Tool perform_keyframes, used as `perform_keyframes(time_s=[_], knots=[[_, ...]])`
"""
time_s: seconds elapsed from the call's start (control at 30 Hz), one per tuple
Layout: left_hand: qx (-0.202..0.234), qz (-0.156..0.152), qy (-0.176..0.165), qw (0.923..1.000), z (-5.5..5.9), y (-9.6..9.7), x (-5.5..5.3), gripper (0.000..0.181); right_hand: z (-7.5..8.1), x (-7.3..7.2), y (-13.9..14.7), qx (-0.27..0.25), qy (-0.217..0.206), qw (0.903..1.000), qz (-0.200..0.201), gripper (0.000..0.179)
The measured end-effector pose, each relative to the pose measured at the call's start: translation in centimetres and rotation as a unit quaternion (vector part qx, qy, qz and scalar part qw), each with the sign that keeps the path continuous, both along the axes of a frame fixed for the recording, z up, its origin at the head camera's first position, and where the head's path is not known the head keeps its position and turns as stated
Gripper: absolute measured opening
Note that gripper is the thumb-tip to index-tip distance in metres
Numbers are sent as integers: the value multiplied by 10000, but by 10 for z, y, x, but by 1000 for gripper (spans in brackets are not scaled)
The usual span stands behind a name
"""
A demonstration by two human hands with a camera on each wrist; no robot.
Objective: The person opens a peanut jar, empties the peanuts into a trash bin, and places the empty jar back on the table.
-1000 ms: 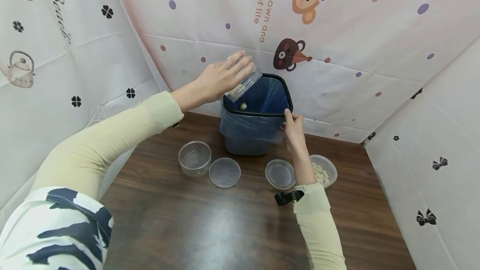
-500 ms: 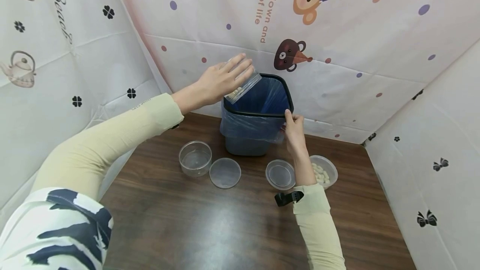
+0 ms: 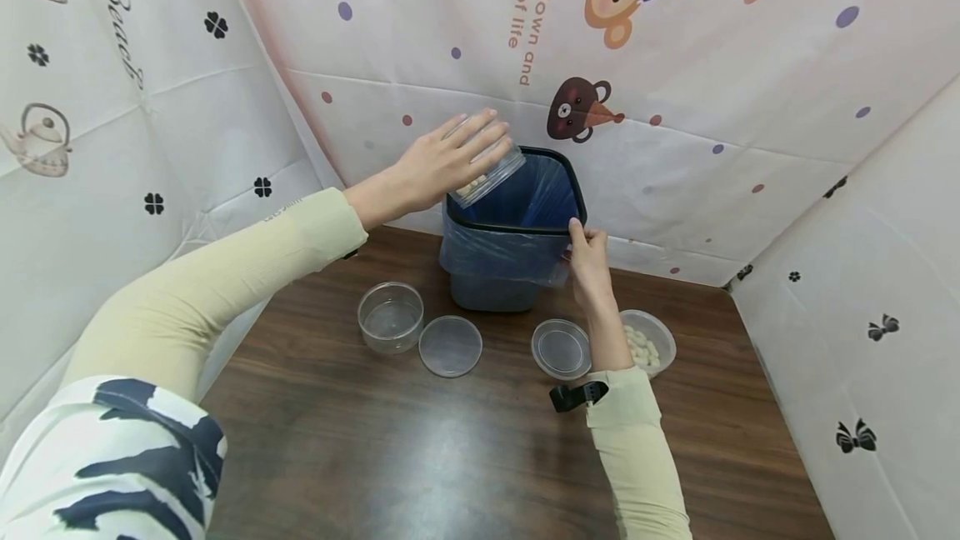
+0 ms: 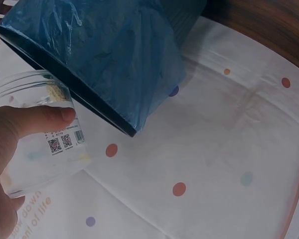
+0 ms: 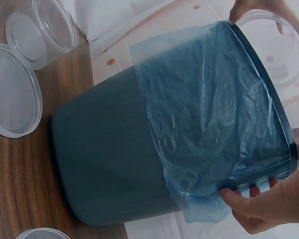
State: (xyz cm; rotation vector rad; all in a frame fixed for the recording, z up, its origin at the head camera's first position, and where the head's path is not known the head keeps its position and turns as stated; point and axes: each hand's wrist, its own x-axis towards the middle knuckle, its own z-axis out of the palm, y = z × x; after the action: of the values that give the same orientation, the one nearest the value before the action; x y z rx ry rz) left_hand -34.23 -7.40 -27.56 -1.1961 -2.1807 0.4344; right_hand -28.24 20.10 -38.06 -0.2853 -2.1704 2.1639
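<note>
Pouring cleanly from the transparent round plastic container (image 3: pixel 497 177) depends on its mouth being well inside the black rim (image 3: pixel 510 230) of the dark-blue plastic bin (image 3: pixel 491 296), which stands at the far edge of the brown wooden surface (image 3: pixel 337 440). The container hangs tilted above the bin's left side, gripped by the left hand (image 3: pixel 446 161): straight fingers lie across its wall, and the left wrist view shows the thumb (image 4: pixel 47 119) pressing beside a printed label (image 4: pixel 65 141). Small pale pieces (image 3: pixel 472 187) lie inside; how many cannot be told. A steeper tilt should help them slide, and a light shake might free any that cling, though I would take care not to knock the rim. Too far left, and pieces could drop outside.

Steadying falls to the right hand (image 3: pixel 588 265), which pinches the rim's near right corner, its fingers under the translucent blue plastic liner (image 5: pixel 209 109) that is folded over the outside. A firm pinch there should stop the bin tipping and the liner slipping inward. The right forearm should stay high: the white round bowl of pale pieces (image 3: pixel 665 344) sits just beside it, toward the surface's far right corner, and a flat clear lid (image 3: pixel 561 348) lies just left of it.
</note>
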Motion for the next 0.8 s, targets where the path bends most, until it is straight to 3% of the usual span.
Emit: perform_keyframes(time_s=[0.4, 0.67, 0.8], knots=[[-67, -285, 174, 9994, 5, 0, -1, 95, -1, 1, 1, 30, 54, 10000, -36, 37], [-232, -465, 671, 9964, 7, 4, -2, 96, 0, 2, 1, 95, 47, 9999, -20, 39], [-247, -475, 742, 9958, 8, 5, -1, 95, 1, 2, 1, 90, 18, 10000, -17, 38]])
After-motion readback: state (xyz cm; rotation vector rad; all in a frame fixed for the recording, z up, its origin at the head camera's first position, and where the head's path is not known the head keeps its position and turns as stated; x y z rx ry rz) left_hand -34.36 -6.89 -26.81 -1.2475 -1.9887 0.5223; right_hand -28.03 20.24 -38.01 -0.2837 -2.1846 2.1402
